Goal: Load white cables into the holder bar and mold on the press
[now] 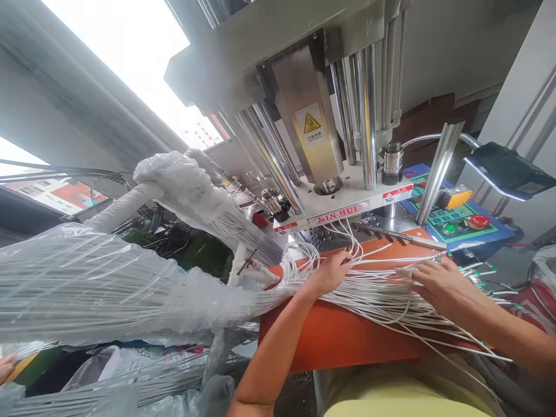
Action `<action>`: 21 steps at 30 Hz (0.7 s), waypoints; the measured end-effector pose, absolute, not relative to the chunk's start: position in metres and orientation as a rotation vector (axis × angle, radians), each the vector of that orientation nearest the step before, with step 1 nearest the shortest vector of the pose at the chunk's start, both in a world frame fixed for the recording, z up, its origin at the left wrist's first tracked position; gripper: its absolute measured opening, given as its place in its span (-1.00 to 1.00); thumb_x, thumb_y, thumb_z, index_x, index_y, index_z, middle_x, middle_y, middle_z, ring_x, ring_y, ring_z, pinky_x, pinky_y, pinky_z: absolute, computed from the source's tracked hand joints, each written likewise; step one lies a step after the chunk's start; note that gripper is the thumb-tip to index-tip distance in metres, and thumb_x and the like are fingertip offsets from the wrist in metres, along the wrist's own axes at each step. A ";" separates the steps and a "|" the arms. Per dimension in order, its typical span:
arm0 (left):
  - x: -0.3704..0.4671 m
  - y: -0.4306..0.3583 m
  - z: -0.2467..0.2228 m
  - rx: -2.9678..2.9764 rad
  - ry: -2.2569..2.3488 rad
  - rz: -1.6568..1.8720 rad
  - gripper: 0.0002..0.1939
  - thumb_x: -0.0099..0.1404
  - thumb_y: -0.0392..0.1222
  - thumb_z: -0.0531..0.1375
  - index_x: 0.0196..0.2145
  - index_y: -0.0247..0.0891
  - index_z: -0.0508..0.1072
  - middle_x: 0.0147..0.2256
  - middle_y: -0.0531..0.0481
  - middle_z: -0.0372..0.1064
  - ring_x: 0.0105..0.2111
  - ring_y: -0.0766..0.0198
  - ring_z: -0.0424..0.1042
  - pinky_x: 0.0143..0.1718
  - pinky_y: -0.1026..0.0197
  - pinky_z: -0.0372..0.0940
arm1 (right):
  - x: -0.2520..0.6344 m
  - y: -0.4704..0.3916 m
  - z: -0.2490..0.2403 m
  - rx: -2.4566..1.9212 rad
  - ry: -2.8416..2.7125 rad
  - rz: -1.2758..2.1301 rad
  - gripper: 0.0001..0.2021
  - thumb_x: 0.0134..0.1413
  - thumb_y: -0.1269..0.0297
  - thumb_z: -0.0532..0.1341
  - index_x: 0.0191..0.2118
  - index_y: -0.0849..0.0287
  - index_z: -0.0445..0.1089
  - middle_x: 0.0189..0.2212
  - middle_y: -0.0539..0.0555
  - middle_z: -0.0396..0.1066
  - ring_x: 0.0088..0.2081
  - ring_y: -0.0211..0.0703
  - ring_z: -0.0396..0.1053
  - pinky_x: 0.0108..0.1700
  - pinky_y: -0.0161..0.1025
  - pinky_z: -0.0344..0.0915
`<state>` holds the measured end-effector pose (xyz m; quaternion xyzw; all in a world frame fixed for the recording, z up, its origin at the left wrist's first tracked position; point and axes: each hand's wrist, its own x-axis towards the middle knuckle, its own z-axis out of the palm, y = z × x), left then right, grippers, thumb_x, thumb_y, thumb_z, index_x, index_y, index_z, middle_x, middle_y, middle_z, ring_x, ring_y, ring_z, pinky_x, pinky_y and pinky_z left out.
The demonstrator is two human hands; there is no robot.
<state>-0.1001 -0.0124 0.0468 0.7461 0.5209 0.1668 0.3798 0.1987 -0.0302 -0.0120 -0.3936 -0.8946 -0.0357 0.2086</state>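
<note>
Running in from far L: a thick bundle of thin white cables in clear plastic [113, 295], another person's hand [6, 368] below it at the pic edge. Above, a white plastic-wrapped rack bar [119, 207]. Next, a flat orange rectangular board [343, 339], w/ loose thin white cables [369, 293] fanned across it, L to R. Behind board, a tall grey metal press [319, 116] w/ steel columns & red "MIN-HUI" lettering; a few cables loop out under its plate. L hand [332, 272] is over the board nr the press, fingers curled closed, pinching cables. R hand [438, 281] is at the board's R end, fingers bent over cables; blurred, can't tell if gripping. Just beyond, green-tipped cable ends [480, 271]. Far R: a blue control box w/ red push-button [471, 223] & a black rectangular lamp [510, 168], lit along its edge.
</note>
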 end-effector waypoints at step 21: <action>-0.093 -0.021 0.044 1.849 1.390 1.072 -0.62 0.35 -0.07 0.10 0.08 -0.22 0.34 -0.03 -0.14 0.40 -0.03 0.15 0.38 0.00 0.12 0.28 | 0.124 -0.019 0.048 -1.014 -2.383 0.805 -0.89 0.15 0.20 0.13 -0.30 0.12 0.29 -0.59 -0.11 0.31 -0.56 -0.33 0.19 -0.49 -0.36 0.04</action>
